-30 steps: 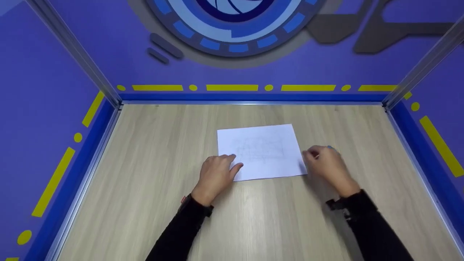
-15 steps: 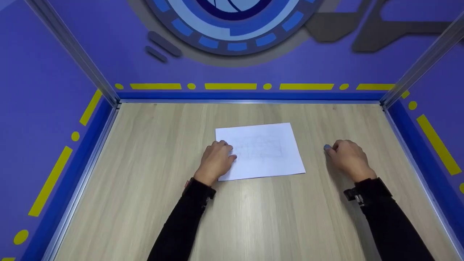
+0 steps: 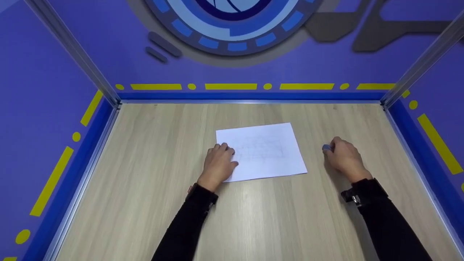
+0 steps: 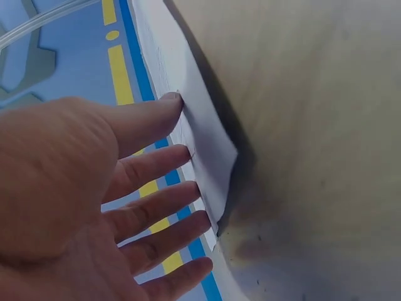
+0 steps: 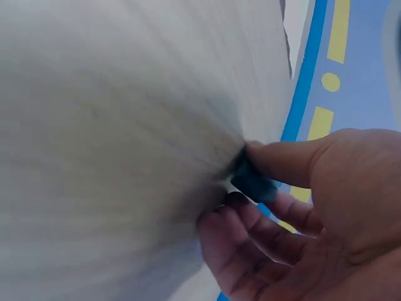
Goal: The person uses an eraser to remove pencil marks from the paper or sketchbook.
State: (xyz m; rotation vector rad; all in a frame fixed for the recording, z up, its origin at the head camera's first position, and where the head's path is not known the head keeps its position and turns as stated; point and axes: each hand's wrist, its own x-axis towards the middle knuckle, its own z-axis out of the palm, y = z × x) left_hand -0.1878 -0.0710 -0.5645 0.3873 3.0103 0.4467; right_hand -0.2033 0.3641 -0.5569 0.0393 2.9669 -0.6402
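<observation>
- Evidently, a sheet of paper [image 3: 268, 163] is lying on the wooden tabletop [image 3: 261, 221], bearing faint grey lines [image 3: 266, 146].
- The left hand [image 3: 218, 165] is resting at the sheet's left side, fingers apart, loosely extended and grasping nothing; from the left wrist, the near corner is looking slightly raised.
- The right hand [image 3: 344, 156] is pinching a small blue piece [image 3: 326, 147] between thumb and fingers, well to the sheet's right; whether the piece is touching the wood, I cannot tell.
- To my eye, the person is steadying the paper while holding the piece clear.
- Bringing the piece over the paper would be calling for firmer left-hand pressure, flattening that corner.
</observation>
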